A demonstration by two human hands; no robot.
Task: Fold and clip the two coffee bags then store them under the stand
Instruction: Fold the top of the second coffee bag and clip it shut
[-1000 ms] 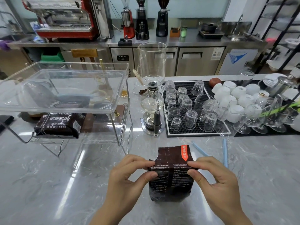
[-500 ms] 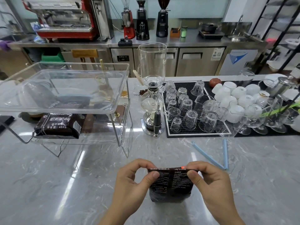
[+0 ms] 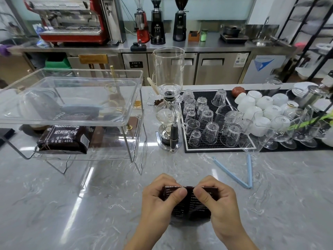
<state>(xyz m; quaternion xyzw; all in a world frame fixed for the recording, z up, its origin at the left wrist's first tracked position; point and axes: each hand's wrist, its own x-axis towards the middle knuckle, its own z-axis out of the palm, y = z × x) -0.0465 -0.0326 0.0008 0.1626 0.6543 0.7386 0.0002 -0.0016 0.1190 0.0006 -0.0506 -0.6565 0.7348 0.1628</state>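
Reading "NET WEIGHT: 454g", coffee bag (image 3: 65, 137) under stand (image 3: 133, 109)

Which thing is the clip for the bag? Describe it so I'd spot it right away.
Start at the black mat of upturned glasses on the grey marble counter. Just in front of its near right corner lies the clip, open in a V with its hinge nearest the person. It is the only pale blue, thin plastic thing there, right of the right hand.
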